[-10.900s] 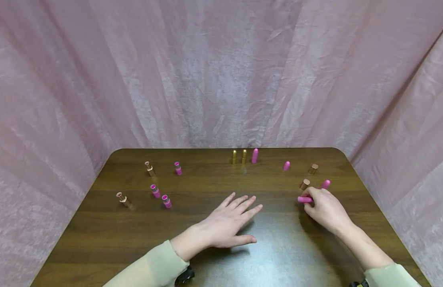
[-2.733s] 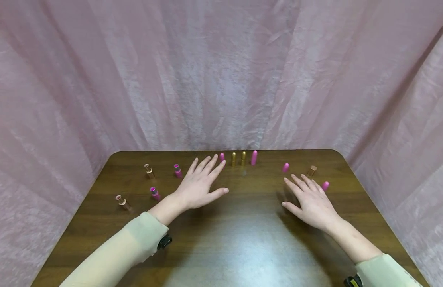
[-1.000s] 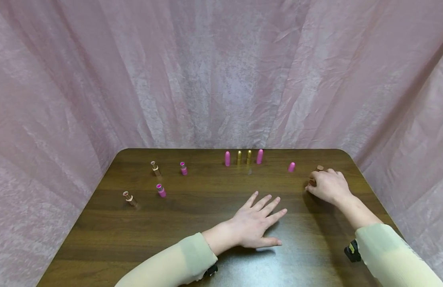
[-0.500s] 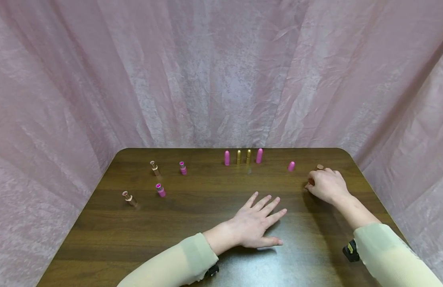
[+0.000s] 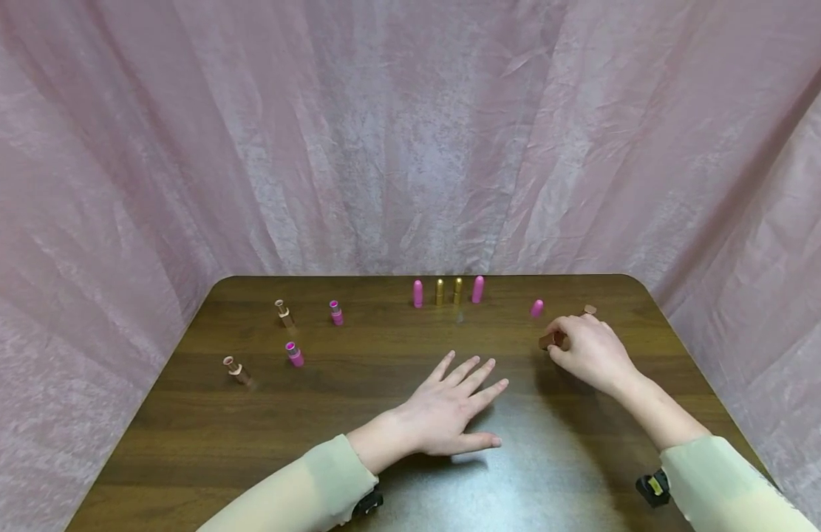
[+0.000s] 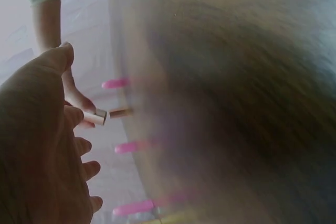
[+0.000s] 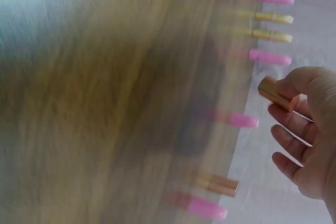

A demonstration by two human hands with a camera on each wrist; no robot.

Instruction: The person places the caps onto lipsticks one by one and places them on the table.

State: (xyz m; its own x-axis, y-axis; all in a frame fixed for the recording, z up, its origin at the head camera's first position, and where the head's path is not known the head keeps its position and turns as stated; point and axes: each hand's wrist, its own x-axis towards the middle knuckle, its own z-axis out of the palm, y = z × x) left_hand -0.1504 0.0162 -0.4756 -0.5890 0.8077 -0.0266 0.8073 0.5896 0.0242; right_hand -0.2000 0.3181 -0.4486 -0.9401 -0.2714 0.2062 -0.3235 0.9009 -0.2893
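Note:
My right hand (image 5: 595, 356) pinches a rose-gold lipstick cap (image 7: 275, 93) between thumb and index finger, above the right side of the table; its other fingers are loosely bent. My left hand (image 5: 443, 410) is spread flat, palm down, over the middle front and holds nothing. Near the right hand are a pink cap (image 5: 537, 308) and a second rose-gold cap (image 5: 588, 312). Another pink cap (image 7: 207, 208), seen in the right wrist view, is hidden behind the hand in the head view. Uncapped rose-gold tubes (image 5: 284, 313) and magenta tubes (image 5: 294, 354) stand at the left.
Along the back edge of the wooden table (image 5: 184, 436) stands a row of capped lipsticks: a pink one (image 5: 418, 294), two gold ones (image 5: 440, 292) and another pink one (image 5: 477, 289). A pink curtain (image 5: 410, 148) hangs behind and at the sides.
My right hand has lifted the rose-gold cap and moved it left. Since the earliest frame, one magenta tube has left the left group and a capped pink lipstick has joined the back row.

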